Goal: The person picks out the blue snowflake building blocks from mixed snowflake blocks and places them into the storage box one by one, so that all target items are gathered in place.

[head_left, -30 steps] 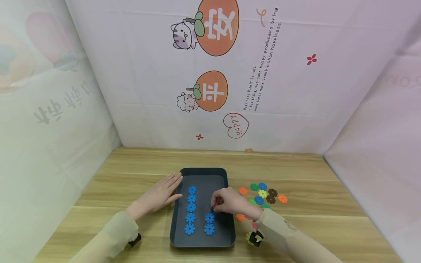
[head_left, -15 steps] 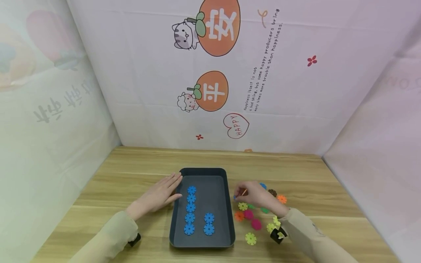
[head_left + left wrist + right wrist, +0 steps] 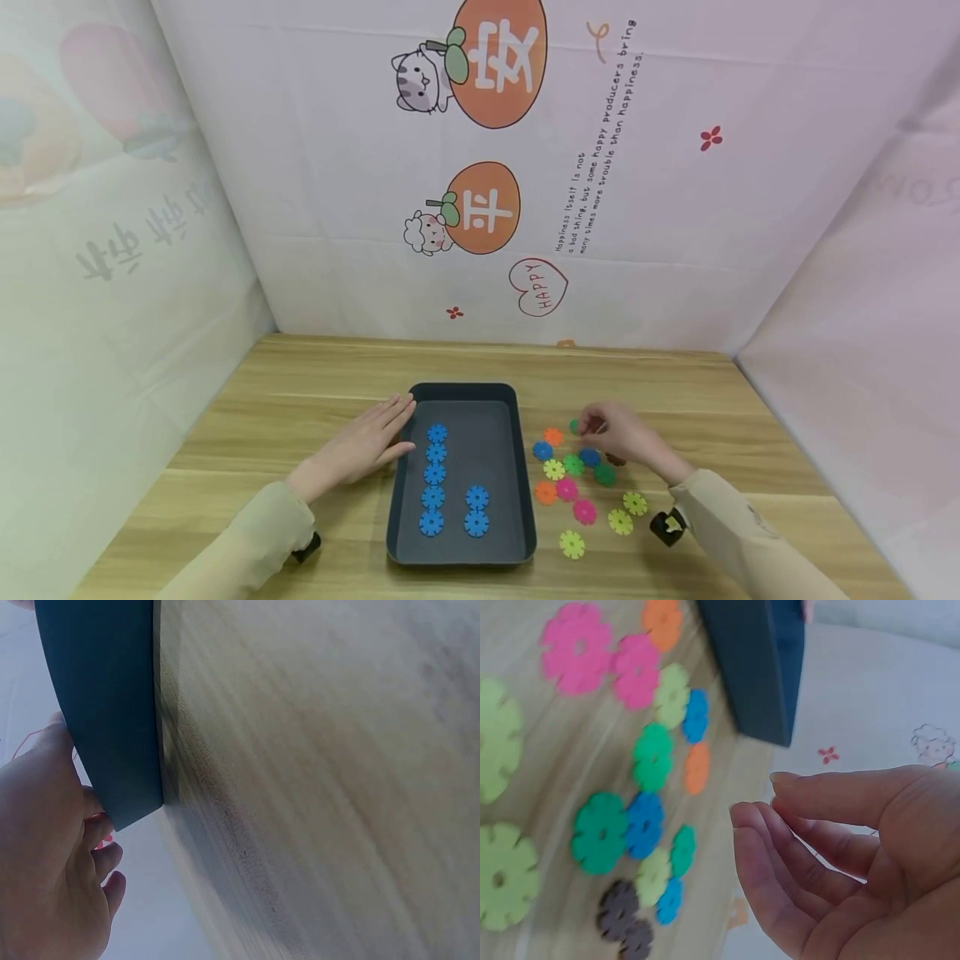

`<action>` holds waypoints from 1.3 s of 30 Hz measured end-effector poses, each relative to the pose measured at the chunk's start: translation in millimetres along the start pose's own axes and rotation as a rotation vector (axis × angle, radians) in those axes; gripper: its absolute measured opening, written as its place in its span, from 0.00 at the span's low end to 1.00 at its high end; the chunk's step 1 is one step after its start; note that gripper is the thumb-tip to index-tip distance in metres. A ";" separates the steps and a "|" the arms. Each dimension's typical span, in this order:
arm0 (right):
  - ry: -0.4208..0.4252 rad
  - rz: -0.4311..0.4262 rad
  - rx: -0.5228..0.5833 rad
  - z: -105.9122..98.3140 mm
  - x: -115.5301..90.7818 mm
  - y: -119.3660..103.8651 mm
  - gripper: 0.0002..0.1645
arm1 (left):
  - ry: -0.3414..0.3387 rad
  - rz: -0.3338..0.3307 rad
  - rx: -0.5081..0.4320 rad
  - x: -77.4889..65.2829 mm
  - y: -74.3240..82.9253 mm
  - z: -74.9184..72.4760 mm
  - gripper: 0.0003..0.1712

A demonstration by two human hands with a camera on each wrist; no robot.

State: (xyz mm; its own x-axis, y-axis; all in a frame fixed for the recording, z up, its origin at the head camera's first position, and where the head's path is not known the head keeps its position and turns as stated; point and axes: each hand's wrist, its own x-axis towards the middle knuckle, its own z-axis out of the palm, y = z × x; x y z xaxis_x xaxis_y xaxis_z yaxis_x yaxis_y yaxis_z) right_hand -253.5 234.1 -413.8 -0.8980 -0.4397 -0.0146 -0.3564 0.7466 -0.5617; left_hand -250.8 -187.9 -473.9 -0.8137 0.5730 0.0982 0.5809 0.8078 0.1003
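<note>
Head view, left hand (image 3: 366, 437) outstretched on tray edge (image 3: 397, 500), right hand (image 3: 617, 432) loosely curved, empty, over discs (image 3: 581, 510) beyond

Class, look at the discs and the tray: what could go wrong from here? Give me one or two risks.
The right hand is among loose discs lying close together, some touching, so it might nudge neighbours while picking one up.
The left hand touches the side of the tray; a push could perhaps shift it and disturb the lined-up blue discs inside.
</note>
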 end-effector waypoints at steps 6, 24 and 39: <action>0.001 0.076 -0.009 2.3 -8.2 13.3 0.05 | 0.002 0.001 -0.008 -0.3 0.4 -1.6 0.41; -0.010 0.187 -0.109 21.1 -6.2 27.7 0.09 | -0.008 -0.010 -0.002 0.2 -2.0 1.8 0.41; 0.000 0.178 -0.085 22.1 -4.0 24.6 0.15 | -0.011 -0.006 -0.018 -0.1 -0.7 -0.7 0.41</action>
State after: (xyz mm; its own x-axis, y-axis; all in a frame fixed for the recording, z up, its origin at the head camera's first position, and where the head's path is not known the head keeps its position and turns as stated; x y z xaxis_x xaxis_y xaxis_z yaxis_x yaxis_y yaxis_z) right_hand -253.0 243.2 -445.8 -0.9489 -0.2970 -0.1070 -0.2127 0.8519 -0.4786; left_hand -251.1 -188.7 -473.3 -0.8172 0.5698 0.0868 0.5764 0.8086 0.1183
